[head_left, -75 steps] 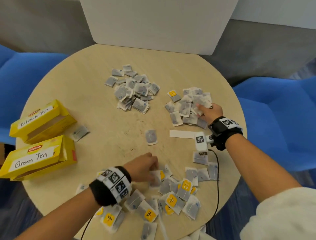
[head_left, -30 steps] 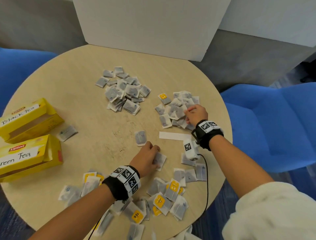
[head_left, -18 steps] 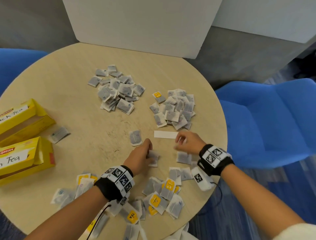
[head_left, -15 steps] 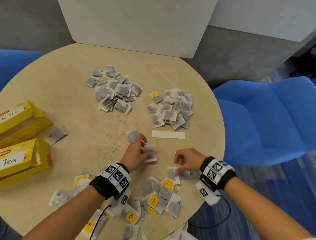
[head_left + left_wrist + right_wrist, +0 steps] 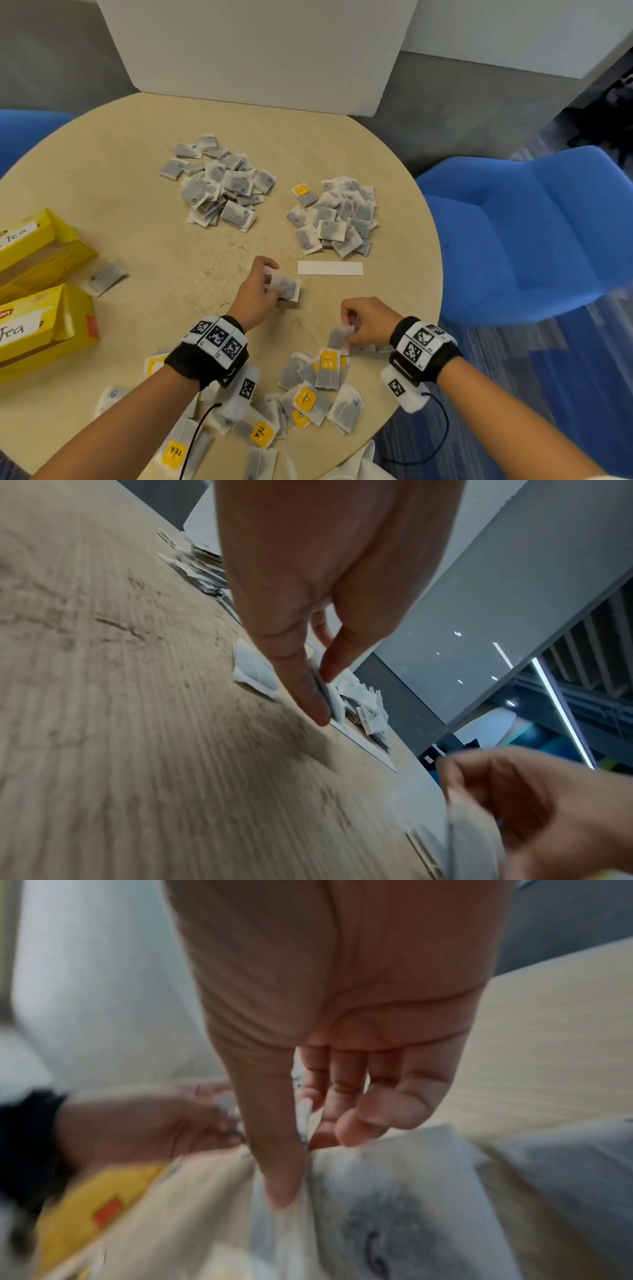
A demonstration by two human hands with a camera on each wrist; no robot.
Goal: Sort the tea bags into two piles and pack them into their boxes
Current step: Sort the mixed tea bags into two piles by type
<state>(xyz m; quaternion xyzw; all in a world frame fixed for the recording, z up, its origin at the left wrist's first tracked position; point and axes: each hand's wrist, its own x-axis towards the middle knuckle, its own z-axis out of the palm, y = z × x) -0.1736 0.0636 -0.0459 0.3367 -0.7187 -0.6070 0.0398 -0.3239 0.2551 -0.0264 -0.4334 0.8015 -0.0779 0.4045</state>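
Two sorted piles of grey tea bags lie at the back, a left pile (image 5: 219, 186) and a right pile (image 5: 337, 219). A mixed heap (image 5: 308, 394), some bags with yellow tags, covers the near edge. My left hand (image 5: 276, 287) pinches a tea bag (image 5: 289, 287) between thumb and finger (image 5: 308, 693) just above mid-table. My right hand (image 5: 347, 330) pinches another tea bag (image 5: 340, 337) at the heap's top edge; its thumb (image 5: 281, 1177) presses on the paper. Two open yellow boxes, Black Tea (image 5: 37, 246) and Green Tea (image 5: 41, 330), sit at the left edge.
A white paper strip (image 5: 330, 268) lies below the right pile. One loose tea bag (image 5: 104, 278) lies beside the boxes. A white board (image 5: 257, 51) stands behind the round table (image 5: 120, 154). A blue chair (image 5: 531, 233) is close on the right.
My right hand left the right pile, came back to the near heap and took hold of a bag. My left hand lifted a bag and moved up to mid-table.
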